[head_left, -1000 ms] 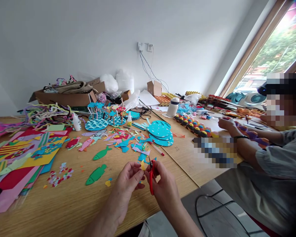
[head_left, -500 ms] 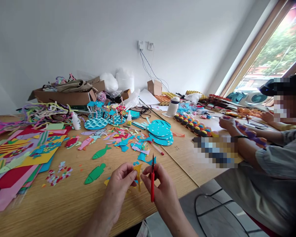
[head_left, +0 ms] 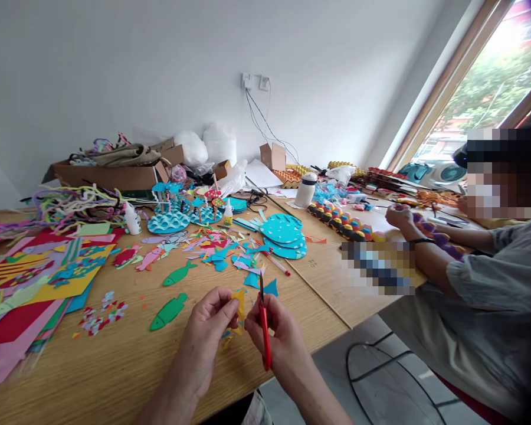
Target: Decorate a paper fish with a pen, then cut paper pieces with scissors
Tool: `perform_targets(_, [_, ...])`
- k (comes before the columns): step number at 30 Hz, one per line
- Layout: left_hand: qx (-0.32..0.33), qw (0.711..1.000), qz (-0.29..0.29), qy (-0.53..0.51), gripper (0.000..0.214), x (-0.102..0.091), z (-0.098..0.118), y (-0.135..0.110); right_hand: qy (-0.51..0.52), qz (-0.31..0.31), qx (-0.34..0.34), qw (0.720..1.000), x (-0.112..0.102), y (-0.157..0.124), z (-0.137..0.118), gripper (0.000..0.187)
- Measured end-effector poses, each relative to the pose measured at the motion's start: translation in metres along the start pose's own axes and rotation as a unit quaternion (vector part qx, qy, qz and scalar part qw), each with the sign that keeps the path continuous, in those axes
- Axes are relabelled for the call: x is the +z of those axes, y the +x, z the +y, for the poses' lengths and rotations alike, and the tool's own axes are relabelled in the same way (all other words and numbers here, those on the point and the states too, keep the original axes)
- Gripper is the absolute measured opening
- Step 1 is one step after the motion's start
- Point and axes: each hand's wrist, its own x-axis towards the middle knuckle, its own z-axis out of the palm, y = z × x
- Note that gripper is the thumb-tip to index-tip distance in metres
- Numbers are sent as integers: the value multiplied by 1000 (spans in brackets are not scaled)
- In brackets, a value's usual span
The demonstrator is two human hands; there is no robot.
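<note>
My left hand (head_left: 210, 330) pinches a small piece of yellow paper (head_left: 239, 302) between thumb and fingers, just above the table. Close beside it, my right hand (head_left: 281, 330) is closed around red-handled scissors (head_left: 264, 336), whose dark blades point up and away from me. The right fingertips come near the lower edge of the yellow paper; whether they touch it I cannot tell. Under my hands lie small yellow and blue scraps, partly hidden. To the left rest two green paper fish (head_left: 168, 311), and ahead are mixed coloured paper scraps (head_left: 219, 251).
Stacked coloured paper (head_left: 82, 301) covers the left side. Blue discs (head_left: 284, 243), a thin stick (head_left: 321, 295) and a white bottle (head_left: 306, 190) stand or lie ahead. At right, another person's hands (head_left: 400, 217) hold a purple and orange strip. A cardboard box (head_left: 110, 176) sits at the back.
My view has shifted slightly. The yellow paper is turned and shows less of its length, and the scissors have tilted, their handles swinging a little downward. Both hands keep their holds.
</note>
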Motion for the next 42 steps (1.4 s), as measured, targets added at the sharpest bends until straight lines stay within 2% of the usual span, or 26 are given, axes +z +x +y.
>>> perform_targets(4, [-5, 999, 22, -36, 11, -3, 5, -1, -28, -16, 13, 999, -9, -7, -1, 11])
perform_targets(8, [7, 998, 40, -47, 13, 2, 5, -3, 22, 3, 35, 999, -12, -10, -5, 20])
perform_targets(12, [4, 998, 37, -46, 14, 9, 4, -5, 60, 28, 21, 998, -6, -5, -5, 24])
perform_targets(16, [-4, 1000, 17, 21, 11, 8, 5, -6, 82, 29, 22, 996, -9, 4, -1, 19])
perform_targets(21, [-31, 991, -7, 130, 13, 0, 6, -5, 53, 44, 31, 997, -32, 8, 1, 22])
perform_targets(24, [-30, 995, 7, 95, 15, -1, 4, -5, -38, 53, 28, 997, -47, -5, -1, 20])
perform_targets(26, [-34, 998, 14, 44, 15, 1, 2, -5, -113, 8, 41, 993, -53, -19, -3, 21])
perform_targets(28, [-34, 999, 17, -6, 15, 5, 0, -5, -154, -48, 57, 985, -53, -32, -4, 23])
perform_targets(30, [-31, 998, 24, -47, 16, 10, -1, -6, -185, -76, 76, 977, -50, -41, -5, 23])
perform_targets(34, [-48, 996, 21, -79, 20, 22, -5, -8, -208, -75, 97, 970, -43, -44, -9, 24])
perform_targets(42, [-67, 992, 1, -107, 15, 34, -16, -12, -181, -84, 109, 974, -43, -37, -15, 28])
